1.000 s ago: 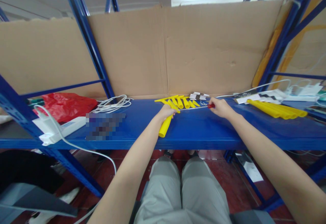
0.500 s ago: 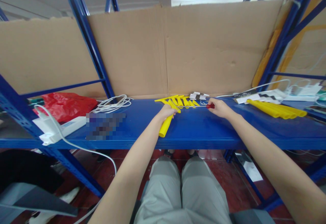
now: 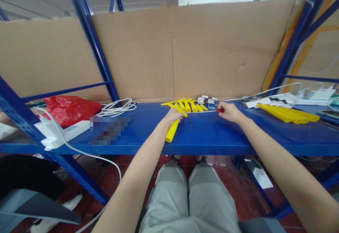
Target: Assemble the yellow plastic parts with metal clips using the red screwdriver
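Note:
My left hand (image 3: 175, 115) is closed around a yellow tube-shaped handle (image 3: 172, 132), which slants with its open round end toward me. My right hand (image 3: 228, 111) pinches the red handle of a screwdriver (image 3: 220, 110). Its thin metal shaft runs left, level above the table, and its tip meets or lies close to the yellow piece at my left hand; contact is too small to make out. Behind the shaft lie several yellow plastic parts (image 3: 187, 105), some tubular and some pointed. Small metal bits (image 3: 212, 107), perhaps screws, are scattered beside them.
Black-and-white striped pieces (image 3: 207, 99) lie at the back. More yellow tubes (image 3: 287, 113) rest on the right. At left are a red plastic bag (image 3: 71, 110), a white power strip (image 3: 75, 130) and coiled white cable (image 3: 116, 108). Cardboard (image 3: 169, 52) walls the back.
My right hand and the screwdriver have shifted slightly to the right. The left hand stays almost still on the yellow handle. At the far left edge, part of another person's arm has come into view.

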Demonstrator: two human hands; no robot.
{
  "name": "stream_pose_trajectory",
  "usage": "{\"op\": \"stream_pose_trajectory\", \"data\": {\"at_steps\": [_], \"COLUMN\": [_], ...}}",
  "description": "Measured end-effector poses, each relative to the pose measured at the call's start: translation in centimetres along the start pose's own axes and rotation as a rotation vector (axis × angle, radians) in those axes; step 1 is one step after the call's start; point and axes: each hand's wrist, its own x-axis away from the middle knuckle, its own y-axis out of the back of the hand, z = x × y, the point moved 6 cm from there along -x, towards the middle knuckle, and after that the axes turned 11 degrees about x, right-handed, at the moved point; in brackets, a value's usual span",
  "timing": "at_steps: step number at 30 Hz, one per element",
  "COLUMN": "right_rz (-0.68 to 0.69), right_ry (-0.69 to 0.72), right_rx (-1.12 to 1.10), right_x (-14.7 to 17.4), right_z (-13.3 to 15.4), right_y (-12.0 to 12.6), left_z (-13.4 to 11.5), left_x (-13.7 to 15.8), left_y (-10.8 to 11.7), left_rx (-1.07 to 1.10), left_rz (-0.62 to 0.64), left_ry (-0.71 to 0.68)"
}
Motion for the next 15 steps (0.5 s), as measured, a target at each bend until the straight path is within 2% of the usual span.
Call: {"op": "stream_pose_trajectory", "data": {"at_steps": [15], "right_rz": [0.024], "right_ry": [-0.004], "right_rx": [0.032], "right_x": [-0.06], "right_z": [0.21], "right_y": [0.09], "left_z": [0.27], "left_x": [-0.36], "left_y": [0.16], "left_rx": [0.013], "left_rz": [-0.004], "left_ry": [0.012]}}
